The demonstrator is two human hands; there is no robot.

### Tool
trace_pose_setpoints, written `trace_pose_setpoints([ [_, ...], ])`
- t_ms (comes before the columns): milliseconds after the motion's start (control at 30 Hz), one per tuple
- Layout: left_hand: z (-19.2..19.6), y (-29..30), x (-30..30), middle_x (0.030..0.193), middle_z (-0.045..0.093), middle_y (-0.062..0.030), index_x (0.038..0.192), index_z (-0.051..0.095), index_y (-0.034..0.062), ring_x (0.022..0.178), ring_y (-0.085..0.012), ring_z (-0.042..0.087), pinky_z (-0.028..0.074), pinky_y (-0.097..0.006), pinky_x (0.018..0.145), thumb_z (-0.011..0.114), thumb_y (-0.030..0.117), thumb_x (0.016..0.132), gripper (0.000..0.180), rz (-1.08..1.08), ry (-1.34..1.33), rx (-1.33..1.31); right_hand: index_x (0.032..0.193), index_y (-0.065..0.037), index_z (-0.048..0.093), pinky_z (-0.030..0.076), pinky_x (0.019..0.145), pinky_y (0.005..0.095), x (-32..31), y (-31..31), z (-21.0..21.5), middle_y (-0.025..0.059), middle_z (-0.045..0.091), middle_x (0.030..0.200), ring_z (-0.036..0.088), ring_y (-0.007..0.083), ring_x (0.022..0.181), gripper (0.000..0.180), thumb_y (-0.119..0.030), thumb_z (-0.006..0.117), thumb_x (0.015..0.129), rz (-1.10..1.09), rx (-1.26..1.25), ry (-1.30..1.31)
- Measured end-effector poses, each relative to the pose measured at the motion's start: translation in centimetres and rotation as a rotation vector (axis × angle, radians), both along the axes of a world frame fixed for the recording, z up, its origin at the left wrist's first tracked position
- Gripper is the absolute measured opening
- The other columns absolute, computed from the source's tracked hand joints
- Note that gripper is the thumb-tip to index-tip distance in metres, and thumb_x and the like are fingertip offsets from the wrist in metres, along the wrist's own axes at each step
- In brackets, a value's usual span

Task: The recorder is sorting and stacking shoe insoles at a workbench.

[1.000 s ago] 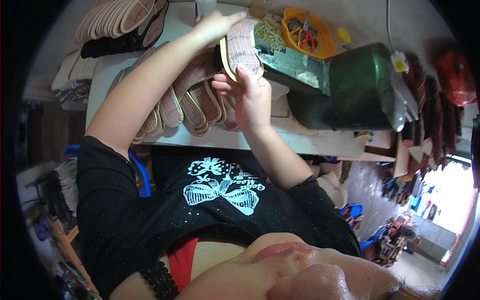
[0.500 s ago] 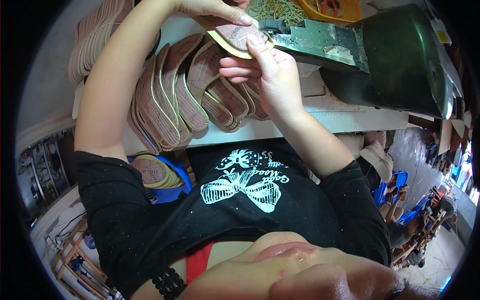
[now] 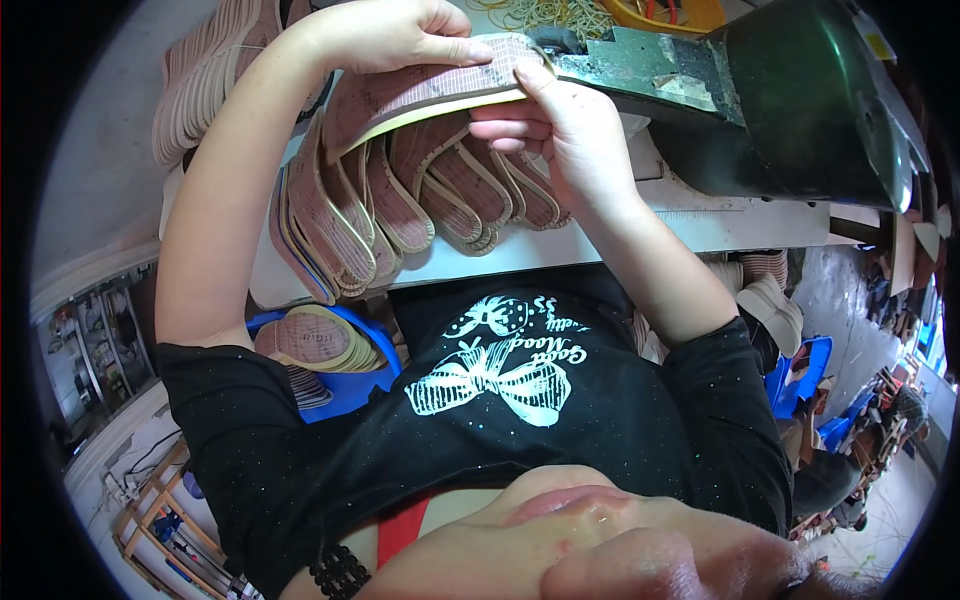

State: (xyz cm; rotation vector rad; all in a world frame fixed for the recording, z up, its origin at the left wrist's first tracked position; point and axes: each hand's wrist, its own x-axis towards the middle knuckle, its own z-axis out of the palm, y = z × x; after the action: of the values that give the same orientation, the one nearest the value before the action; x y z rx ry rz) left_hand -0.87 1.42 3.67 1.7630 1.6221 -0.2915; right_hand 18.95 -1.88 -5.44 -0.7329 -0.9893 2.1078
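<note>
A pinkish-brown insole (image 3: 420, 95) with printed lines and a pale yellow edge is stretched between my hands at the head of a green machine (image 3: 650, 75). My left hand (image 3: 405, 38) is closed on its upper edge, thumb lying along the top face. At the insole's right end, my right hand (image 3: 575, 125) pinches it with the thumb on top, close to a small black wheel (image 3: 555, 40) on the machine. Under the held piece, several similar insoles (image 3: 400, 205) with yellowish rims overlap in a curved row on the white table (image 3: 620, 235).
Tall stacks of pale insoles (image 3: 205, 90) stand at the far left. Tangled yellowish strips (image 3: 540, 15) and a yellow basket (image 3: 690, 20) lie behind the machine. A blue tub (image 3: 370, 375) below the table holds more insole pieces (image 3: 310, 340). Other people sit at the right.
The insole has turned and moved along the machine head, so its long side now shows where its rounded end was. Both hands still hold it; the left has shifted along the edge.
</note>
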Motion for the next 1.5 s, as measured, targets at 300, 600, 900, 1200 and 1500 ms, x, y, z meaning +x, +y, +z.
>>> trace_pose_setpoints([
  [300, -3.1, -1.8, -0.4, 0.053, 0.047, 0.0068, 0.062, 0.06, 0.0084, 0.047, -0.0016, 0.038, 0.03, -0.02, 0.044, 0.063, 0.042, 0.086, 0.041, 0.225, -0.475, -0.069, 0.102, 0.003, 0.06, 0.053, 0.061, 0.022, 0.4, 0.0, -0.2, 0.0102, 0.066, 0.086, 0.067, 0.0149, 0.071, 0.031, -0.026, 0.058, 0.09, 0.004, 0.01, 0.025],
  [600, -3.1, -4.5, 1.8, 0.054, 0.056, 0.003, 0.07, 0.066, 0.0086, 0.043, -0.0019, 0.047, 0.031, -0.015, 0.039, 0.064, 0.051, 0.082, 0.044, 0.579, -0.619, -0.131, 0.093, 0.003, 0.064, 0.051, 0.06, 0.0206, 1.3, 0.1, 0.4, 0.009, 0.067, 0.081, 0.064, 0.0115, 0.069, 0.026, -0.023, 0.062, 0.087, 0.014, 0.025, 0.002],
  [900, -3.2, -3.5, 2.2, 0.052, 0.061, -0.0081, 0.067, 0.063, 0.0041, 0.039, -0.0108, 0.056, 0.043, -0.018, 0.036, 0.056, 0.05, 0.087, 0.05, 0.633, -0.66, -0.166, 0.102, 0.003, 0.062, 0.046, 0.078, 0.0248, 4.0, -4.5, 1.3, 0.0034, 0.064, 0.093, 0.057, 0.0078, 0.084, 0.028, -0.02, 0.066, 0.085, 0.112, 0.156, -0.294],
  [1200, -3.6, -1.6, 1.4, 0.043, 0.046, -0.0063, 0.054, 0.055, 0.0008, 0.041, -0.0136, 0.047, 0.04, -0.028, 0.043, 0.054, 0.065, 0.079, 0.069, 0.364, -0.154, 0.398, 0.096, 0.003, 0.064, 0.047, 0.071, 0.023, 2.0, -2.0, -0.9, 0.0039, 0.065, 0.088, 0.057, 0.0068, 0.078, 0.027, -0.022, 0.066, 0.086, 0.003, 0.034, -0.035],
  [1500, -5.7, -3.7, 1.2, 0.099, 0.059, -0.009, 0.109, 0.052, -0.0078, 0.091, -0.0131, 0.056, 0.045, -0.025, 0.083, 0.075, 0.028, 0.076, 0.053, 0.552, -0.858, 0.126, 0.102, 0.006, 0.061, 0.048, 0.071, 0.0245, 0.1, -1.4, -0.6, 0.0066, 0.064, 0.093, 0.059, 0.0092, 0.079, 0.033, -0.024, 0.064, 0.087, -0.07, -0.04, 0.09],
])
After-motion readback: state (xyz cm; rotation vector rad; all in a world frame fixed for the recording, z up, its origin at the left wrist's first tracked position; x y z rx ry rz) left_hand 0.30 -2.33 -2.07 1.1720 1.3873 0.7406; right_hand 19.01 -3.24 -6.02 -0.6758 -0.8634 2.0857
